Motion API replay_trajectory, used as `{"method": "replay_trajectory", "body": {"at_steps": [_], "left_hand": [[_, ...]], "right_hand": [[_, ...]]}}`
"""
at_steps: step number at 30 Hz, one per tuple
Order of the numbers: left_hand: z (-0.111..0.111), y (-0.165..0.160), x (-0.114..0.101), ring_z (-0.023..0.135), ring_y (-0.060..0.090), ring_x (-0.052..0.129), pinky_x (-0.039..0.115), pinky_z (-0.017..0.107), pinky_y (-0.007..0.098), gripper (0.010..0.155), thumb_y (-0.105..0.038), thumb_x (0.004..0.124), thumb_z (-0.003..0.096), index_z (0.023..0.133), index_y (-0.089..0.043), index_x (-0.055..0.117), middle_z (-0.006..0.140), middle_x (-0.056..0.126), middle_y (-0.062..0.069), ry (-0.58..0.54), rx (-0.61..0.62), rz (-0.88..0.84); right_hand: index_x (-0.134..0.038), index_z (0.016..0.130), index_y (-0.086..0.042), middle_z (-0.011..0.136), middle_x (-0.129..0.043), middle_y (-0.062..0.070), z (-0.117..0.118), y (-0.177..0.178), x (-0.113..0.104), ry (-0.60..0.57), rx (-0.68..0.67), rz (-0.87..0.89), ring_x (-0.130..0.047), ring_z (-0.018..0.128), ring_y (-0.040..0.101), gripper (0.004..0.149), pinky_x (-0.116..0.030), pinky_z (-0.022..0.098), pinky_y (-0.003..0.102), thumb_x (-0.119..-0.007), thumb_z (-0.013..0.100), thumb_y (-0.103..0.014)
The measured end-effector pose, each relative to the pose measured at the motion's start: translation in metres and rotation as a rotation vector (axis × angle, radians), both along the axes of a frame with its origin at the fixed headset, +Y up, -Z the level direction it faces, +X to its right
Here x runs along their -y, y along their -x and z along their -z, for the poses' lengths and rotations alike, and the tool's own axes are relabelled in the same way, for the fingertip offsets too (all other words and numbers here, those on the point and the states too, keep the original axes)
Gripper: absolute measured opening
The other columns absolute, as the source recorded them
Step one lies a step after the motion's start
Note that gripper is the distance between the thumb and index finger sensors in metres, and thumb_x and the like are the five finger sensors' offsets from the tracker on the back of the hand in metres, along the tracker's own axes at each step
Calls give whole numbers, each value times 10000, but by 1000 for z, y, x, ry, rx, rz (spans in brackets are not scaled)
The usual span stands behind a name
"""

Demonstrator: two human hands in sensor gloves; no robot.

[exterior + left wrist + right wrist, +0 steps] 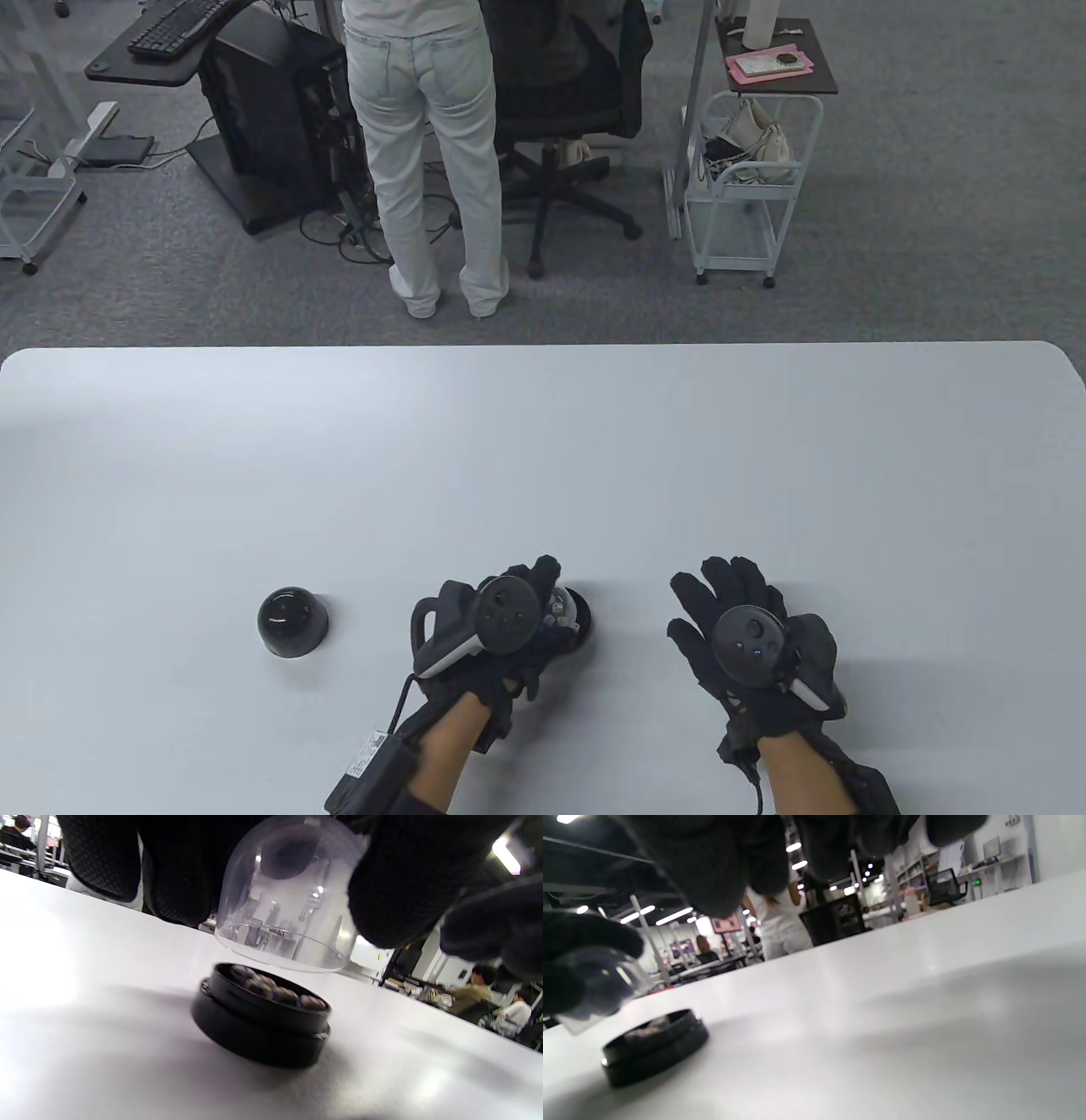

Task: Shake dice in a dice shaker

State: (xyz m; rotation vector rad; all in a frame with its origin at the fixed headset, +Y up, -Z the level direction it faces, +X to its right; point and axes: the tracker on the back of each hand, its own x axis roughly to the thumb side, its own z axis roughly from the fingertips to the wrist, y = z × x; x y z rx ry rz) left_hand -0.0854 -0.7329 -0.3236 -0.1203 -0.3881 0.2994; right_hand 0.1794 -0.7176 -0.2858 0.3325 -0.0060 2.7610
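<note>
Two parts of the shaker sit apart as I see it: my left hand (501,628) grips the clear dome (288,899) by its top, fingers (407,878) wrapped around it, holding it just above the black base (261,1016), which rests on the counter (543,467). The dice (275,991) lie in a row in the base's tray. My right hand (747,645) hovers near the base with fingers spread and holds nothing. A dark dome-shaped cover (292,621) stands on the counter well to the left.

The risk I judge from here: the dome looks tilted over the base, so its rim could catch the edge and nudge the base or jostle the dice out. The dome is smooth, so my grip may slip. Nothing steadies the base, so it could slide under pressure.
</note>
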Motion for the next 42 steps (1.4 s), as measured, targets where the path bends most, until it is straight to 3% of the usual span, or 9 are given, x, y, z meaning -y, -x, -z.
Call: {"method": "replay_trajectory", "body": {"at_steps": [6,15,16,23,26,30,34,38,42], "left_hand": [[8,-20,15,930,443,746,664,650,628,821,-576,838,483,1116,-283,403,1082,635,198,63,-7,86],[9,-13,22,936,462,746,669,641,634,821,-548,845,485,1119,-275,400,1090,627,217,73,-44,65],[9,-11,25,951,449,731,667,651,624,833,-573,817,495,1120,-306,334,1110,584,191,123,-53,95],[8,-12,26,980,490,654,628,662,643,863,-553,810,502,1118,-312,256,1136,504,209,127,-72,92],[6,-5,21,1024,534,500,548,685,674,967,-610,771,492,1073,-338,48,1169,310,238,141,-10,84],[-3,29,-15,1046,544,430,499,695,696,941,-663,761,474,1112,-336,152,1180,284,235,36,-40,-20],[-6,89,-36,1041,549,458,510,688,701,855,-626,776,495,1135,-307,307,1176,358,237,-81,-242,13],[-5,148,-31,1050,540,460,523,688,697,832,-617,779,503,1137,-302,341,1177,362,234,-34,-404,115],[-9,196,-9,1054,533,460,535,685,692,835,-619,786,501,1134,-305,341,1176,362,229,-10,-569,198]], "right_hand": [[-637,1084,-224,1133,-495,238,0,-1,-1,-5,-1,10,-405,1051,556,545,-460,700,746,-784,588,-398],[-634,1085,-227,1133,-496,238,0,-1,0,-2,-1,6,-406,1051,555,545,-461,700,746,-781,589,-399],[-636,1084,-225,1132,-496,241,0,-1,0,-1,0,7,-407,1051,555,544,-462,700,745,-781,590,-399],[-635,1086,-224,1134,-494,240,0,-1,2,16,-1,4,-405,1051,556,545,-459,701,746,-779,591,-400],[-640,1083,-218,1134,-493,238,0,-1,1,12,-6,4,-402,1052,556,543,-459,701,746,-780,591,-400],[-636,1086,-223,1135,-493,239,-1,-1,-3,-2,-11,7,-400,1055,554,545,-457,702,746,-780,591,-400],[-636,1086,-224,1136,-492,239,-1,-1,-3,-9,-12,8,-401,1054,554,545,-457,703,746,-779,592,-403],[-630,1090,-224,1135,-492,241,-1,0,-3,-17,-14,3,-402,1054,552,551,-460,701,746,-776,592,-409],[-626,1091,-223,1139,-482,240,-1,1,-2,-24,-10,-9,-394,1057,549,556,-458,701,747,-776,591,-414]]}}
